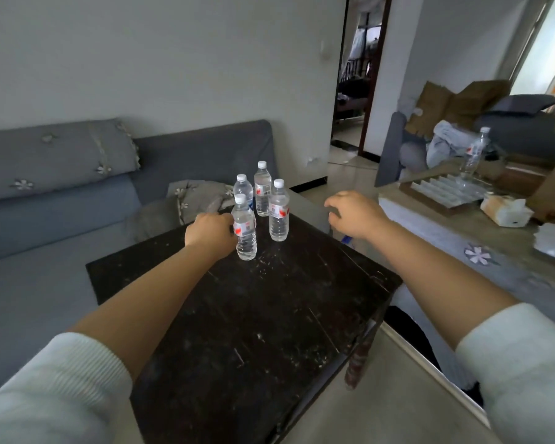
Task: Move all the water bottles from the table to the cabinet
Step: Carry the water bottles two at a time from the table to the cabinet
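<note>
Several clear water bottles with white caps and red-and-white labels stand upright at the far end of the dark, scratched table [269,315]. My left hand [210,233] has its fingers curled round the nearest bottle [244,229], which stands on the table. Behind and beside it are a second bottle [278,211], a third bottle [262,190] and a fourth bottle [243,187]. My right hand [354,214] hovers to the right of the bottles over the table's far right edge, fingers loosely bent, holding nothing.
A grey sofa [61,219] with a crumpled blanket [193,200] runs along the left. To the right is a low surface with a flowered cloth [478,254], a tissue pack [507,211], a slatted tray [446,190] and another bottle [474,152]. A doorway [356,75] opens beyond.
</note>
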Available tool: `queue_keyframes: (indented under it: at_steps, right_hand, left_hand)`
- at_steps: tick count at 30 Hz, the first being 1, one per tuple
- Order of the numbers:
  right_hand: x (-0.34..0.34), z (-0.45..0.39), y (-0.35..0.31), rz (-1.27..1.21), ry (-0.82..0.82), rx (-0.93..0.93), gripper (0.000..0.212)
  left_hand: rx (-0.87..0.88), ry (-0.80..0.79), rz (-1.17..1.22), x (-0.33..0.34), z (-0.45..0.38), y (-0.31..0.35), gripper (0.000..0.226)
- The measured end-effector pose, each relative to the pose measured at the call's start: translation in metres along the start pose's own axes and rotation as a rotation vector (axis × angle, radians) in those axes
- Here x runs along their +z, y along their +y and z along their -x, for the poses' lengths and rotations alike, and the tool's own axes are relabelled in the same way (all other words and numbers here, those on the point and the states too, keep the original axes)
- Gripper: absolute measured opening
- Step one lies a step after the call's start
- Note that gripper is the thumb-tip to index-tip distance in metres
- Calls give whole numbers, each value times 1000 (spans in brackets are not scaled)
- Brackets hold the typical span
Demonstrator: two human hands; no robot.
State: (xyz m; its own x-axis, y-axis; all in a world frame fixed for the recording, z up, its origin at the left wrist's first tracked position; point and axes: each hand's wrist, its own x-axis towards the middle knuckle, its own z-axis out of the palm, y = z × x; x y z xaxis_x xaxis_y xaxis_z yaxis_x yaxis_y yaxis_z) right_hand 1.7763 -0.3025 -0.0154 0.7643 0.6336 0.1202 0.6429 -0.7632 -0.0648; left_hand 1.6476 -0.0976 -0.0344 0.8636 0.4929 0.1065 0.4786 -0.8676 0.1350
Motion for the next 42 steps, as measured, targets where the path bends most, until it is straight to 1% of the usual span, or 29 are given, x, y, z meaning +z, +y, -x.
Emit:
queue_keyframes:
  at_steps: [5,8,14,19,22,26,29,34,37,42]
  right_hand:
    - [-3,-85,5,28,-48,-14,41]
    - [2,-133,7,27,-67,-25,40]
    - [32,-206,18,-51,-121,-32,39]
    - [66,-272,24,-138,-204,-58,41]
    - [86,-306,23,-179,-276,-102,46]
    - [111,-345,25,-225,-346,-190,44]
    - [123,-362,29,-244,-369,-254,43]
    - [133,-378,37,-212,-368,-351,26]
    - [138,-385,38,-230,-380,-382,21]
    - [139,-379,43,-261,-417,-397,25]
  left_hand:
    - [28,-23,13,-3,-87,-7,37]
    - [6,-45,82,7,-131,-10,37]
    - [-28,-177,153,46,-188,-10,44]
    - [-116,-238,191,69,-233,-8,45]
    - [-180,-252,208,80,-254,-6,47]
    - [-284,-292,204,95,-277,2,46]
    - [-354,-281,200,100,-288,6,40]
    - [-487,-238,173,109,-294,16,38]
    - [-569,-211,153,109,-298,22,36]
    - [-575,-237,108,104,-299,31,31]
